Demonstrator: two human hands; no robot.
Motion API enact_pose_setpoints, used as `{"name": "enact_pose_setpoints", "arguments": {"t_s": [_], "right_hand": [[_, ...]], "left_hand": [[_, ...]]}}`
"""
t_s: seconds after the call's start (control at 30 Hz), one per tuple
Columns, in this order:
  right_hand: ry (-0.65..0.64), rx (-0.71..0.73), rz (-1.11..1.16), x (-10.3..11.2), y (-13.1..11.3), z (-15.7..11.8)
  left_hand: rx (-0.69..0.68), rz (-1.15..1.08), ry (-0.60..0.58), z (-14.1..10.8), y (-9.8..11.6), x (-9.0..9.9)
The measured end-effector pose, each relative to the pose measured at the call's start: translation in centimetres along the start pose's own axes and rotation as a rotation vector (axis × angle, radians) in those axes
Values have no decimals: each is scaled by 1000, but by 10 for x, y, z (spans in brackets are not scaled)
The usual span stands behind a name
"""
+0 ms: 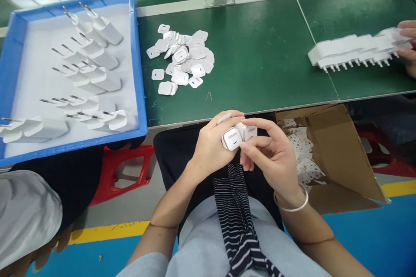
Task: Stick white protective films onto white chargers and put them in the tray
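Note:
My left hand [212, 145] is wrapped round white chargers [232, 139] above my lap, near the table's front edge. Their end faces point up toward the camera, with a small dark slot visible on one. The fingers of my right hand [274, 151] are bent against the right side of these chargers, thumb and fingertips close together; whether a separate small part sits between them is too small to tell. Beyond my hands, a loose pile of thin white square plates [197, 53], some with a dark slot, lies on the green table [253, 60].
A blue tray [138, 73] with several pronged white chargers stands at the left. At the right, another person's hand [408, 45] touches a row of chargers [354, 49]. An open cardboard box [344, 156] with white pieces is below the table; a red stool [125, 173] stands at left.

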State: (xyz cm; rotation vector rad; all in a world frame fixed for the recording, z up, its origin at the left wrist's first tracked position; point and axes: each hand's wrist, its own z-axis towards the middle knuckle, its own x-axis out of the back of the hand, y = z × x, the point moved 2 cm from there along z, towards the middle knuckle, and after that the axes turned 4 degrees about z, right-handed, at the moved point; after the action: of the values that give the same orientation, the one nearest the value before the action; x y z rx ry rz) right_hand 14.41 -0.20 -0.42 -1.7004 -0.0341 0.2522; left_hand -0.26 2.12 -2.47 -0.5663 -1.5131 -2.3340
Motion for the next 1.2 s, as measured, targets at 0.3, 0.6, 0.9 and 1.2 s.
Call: {"name": "enact_pose_setpoints", "arguments": {"t_s": [0.3,0.6,0.9,1.2], "right_hand": [[74,132,-320,-8,1,-5],[43,98,-281,-9,-1,0],[0,214,-355,-14,-4,-2],[67,719,-893,-22,-2,-20]], "left_hand": [[-19,26,30,-7,1,1],[18,0,62,-8,1,0],[52,-216,26,-5,-7,-1],[34,-295,61,-6,-1,-2]]}}
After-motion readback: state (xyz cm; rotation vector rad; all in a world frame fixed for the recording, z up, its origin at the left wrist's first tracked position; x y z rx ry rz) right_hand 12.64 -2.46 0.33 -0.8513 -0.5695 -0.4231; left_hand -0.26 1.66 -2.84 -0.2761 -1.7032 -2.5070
